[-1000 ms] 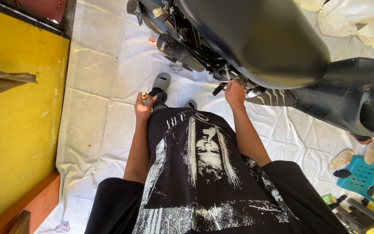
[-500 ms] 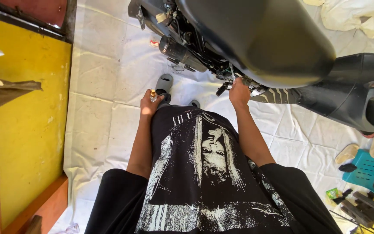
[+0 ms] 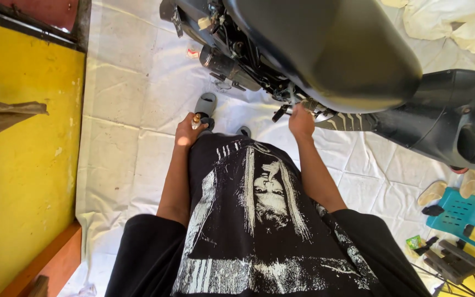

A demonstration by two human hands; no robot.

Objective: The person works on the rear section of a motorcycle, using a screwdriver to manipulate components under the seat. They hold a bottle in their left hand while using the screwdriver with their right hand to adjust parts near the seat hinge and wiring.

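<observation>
I look straight down my black printed shirt at a black scooter point(image 3: 331, 49) standing on a white sheet. My left hand point(image 3: 187, 132) is closed around a small brass-tipped tool point(image 3: 196, 119), held beside my hip above my grey sandal point(image 3: 205, 104). My right hand point(image 3: 302, 121) reaches under the seat to the scooter's side, fingers pinched on a small metal part point(image 3: 298, 104) near the engine. What exactly it grips is partly hidden by the seat.
White sheet point(image 3: 127, 110) covers the floor. A yellow wall with a red-brown ledge point(image 3: 28, 165) runs along the left. A turquoise plastic stool point(image 3: 460, 214), tools point(image 3: 452, 258) and a pair of sandals point(image 3: 449, 187) lie at the right. Crumpled white cloth point(image 3: 457, 27) is top right.
The view has shifted slightly. My left hand has edged a little toward my body with the tool. My right hand stays on the scooter's side.
</observation>
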